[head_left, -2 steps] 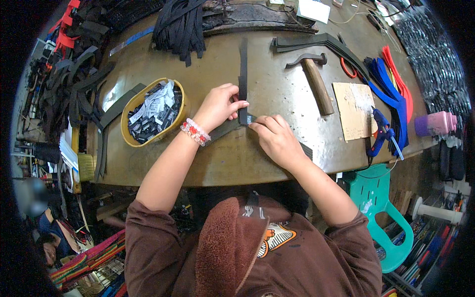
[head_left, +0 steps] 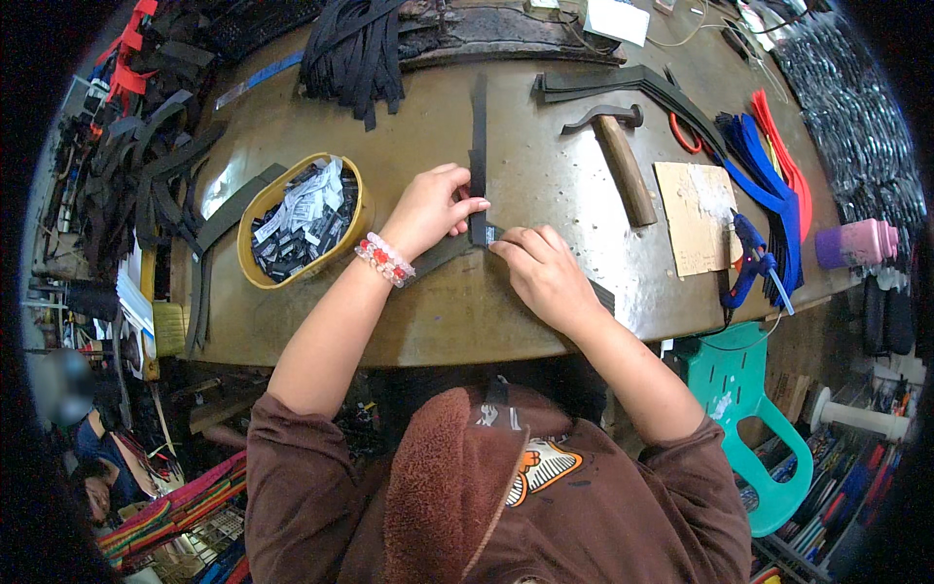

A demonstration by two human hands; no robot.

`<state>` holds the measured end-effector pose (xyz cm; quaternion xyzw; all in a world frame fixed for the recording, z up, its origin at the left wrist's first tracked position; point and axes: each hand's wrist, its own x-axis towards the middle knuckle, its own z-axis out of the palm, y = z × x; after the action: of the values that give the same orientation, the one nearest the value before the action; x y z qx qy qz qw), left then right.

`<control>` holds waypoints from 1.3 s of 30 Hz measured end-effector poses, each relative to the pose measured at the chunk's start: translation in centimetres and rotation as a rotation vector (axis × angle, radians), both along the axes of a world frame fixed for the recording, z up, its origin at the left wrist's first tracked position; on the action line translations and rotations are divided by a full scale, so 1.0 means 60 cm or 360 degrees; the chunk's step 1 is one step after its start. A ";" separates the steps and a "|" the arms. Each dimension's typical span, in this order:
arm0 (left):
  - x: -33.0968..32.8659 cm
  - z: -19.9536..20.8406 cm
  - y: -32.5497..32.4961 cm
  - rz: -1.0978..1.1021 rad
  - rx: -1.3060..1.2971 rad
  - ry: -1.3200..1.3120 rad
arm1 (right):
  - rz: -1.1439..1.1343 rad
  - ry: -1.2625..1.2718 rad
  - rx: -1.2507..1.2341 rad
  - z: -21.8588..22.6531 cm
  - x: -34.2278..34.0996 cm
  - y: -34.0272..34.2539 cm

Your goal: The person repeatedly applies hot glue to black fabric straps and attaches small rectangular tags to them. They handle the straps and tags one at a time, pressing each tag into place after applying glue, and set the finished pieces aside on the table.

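Observation:
A black Y-shaped strap (head_left: 479,131) lies on the table in front of me, one arm pointing straight away and two arms spreading toward me under my wrists. My left hand (head_left: 435,202), with beaded bracelets at the wrist, is closed, thumb and fingers pinching the upright arm just above the joint. At the joint sits a small dark label (head_left: 492,235) with pale marks. The fingertips of my right hand (head_left: 545,271) close on that label's edge and press it against the strap. Left of my hands stands a yellow tub (head_left: 366,209) full of similar labels.
To the right lie a wooden-handled hammer (head_left: 625,170), a cardboard piece (head_left: 693,219), a blue glue gun (head_left: 749,258) and blue straps (head_left: 769,185). Black straps (head_left: 352,58) pile up at the back. A green stool (head_left: 725,380) stands by the table's near edge; a person sits at lower left.

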<state>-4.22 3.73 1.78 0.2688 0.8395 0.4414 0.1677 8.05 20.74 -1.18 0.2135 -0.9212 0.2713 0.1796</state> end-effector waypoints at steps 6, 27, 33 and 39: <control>-0.001 -0.006 0.000 -0.0024 -0.0030 0.0016 | -0.0017 -0.0096 0.0176 0.018 0.006 -0.006; 0.063 0.025 -0.011 0.0437 -0.0309 0.0699 | -0.0958 -0.0474 0.0102 0.086 -0.115 0.067; 0.244 -0.036 -0.017 -0.0153 -0.0637 0.0834 | -0.1413 -0.0494 0.0951 0.084 -0.107 0.161; 0.246 -0.036 -0.016 -0.0254 -0.0441 0.0775 | -0.0634 0.0141 0.0033 0.151 0.075 -0.007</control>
<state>10.56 2.75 -0.36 0.4065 0.8836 0.2303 0.0305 12.57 20.32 7.88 0.0406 -0.9391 0.2113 0.2680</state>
